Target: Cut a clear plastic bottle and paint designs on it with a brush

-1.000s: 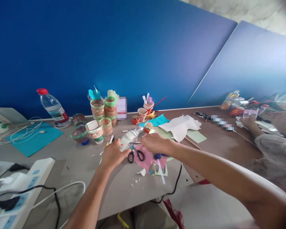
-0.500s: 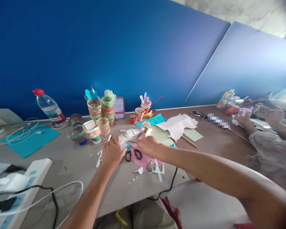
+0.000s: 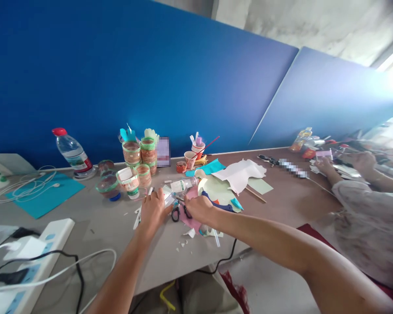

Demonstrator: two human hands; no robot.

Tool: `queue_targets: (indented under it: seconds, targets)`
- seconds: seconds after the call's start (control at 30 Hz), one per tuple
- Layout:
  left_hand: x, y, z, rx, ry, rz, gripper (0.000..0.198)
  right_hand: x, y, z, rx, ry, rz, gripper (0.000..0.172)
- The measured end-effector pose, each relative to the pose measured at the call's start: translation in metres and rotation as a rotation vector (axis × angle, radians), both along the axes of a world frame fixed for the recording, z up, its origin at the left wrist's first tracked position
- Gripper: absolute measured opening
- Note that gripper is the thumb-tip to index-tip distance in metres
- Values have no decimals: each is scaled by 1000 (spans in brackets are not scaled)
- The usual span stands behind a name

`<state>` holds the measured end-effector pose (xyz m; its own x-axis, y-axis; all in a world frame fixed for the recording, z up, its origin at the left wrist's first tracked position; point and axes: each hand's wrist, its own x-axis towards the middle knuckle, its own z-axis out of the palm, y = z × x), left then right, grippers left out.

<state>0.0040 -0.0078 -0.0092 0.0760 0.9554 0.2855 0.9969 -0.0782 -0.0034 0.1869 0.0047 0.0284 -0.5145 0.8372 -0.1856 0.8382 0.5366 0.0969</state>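
1 clear plastic piece (image 3: 168,197) sits on the near middle of the desk (image 3: 163,257), touching the left hand (image 3: 153,209) and just to its right, so that hand is the nearer. the left hand is half curled, thumb and fingers holding the piece. the right hand (image 3: 198,208), fingers folded, has hold of a thin metal tool (image 3: 180,199), its kind too small to tell; its long axis runs roughly crosswise, pointing at the piece. black-handled scissors (image 3: 175,214) lie just below, a labelled bottle part (image 3: 179,186) just beyond, long axis sideways. of the containers, the rear paper cup (image 3: 199,153) holds white and purple items, a red stick (image 3: 212,141) slants from the front cup (image 3: 190,162), and what the stacked tubs (image 3: 131,153) hold i cannot tell.
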Motion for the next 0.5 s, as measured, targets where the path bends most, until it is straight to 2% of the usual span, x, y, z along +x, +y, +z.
queue_targets:
  seconds: [0.2,0.33,0.5]
  targets:
    - [-4,5,-6,30,-75,-2,57,-4,-1,-12,-8,60,-17,43]
    - [-5,4,-7,65,-142,-28,56,-2,-1,-8,-15,130,-49,44]
    - [-7,2,-7,123,-201,-49,50,13,7,14,-30,327,-90,16]
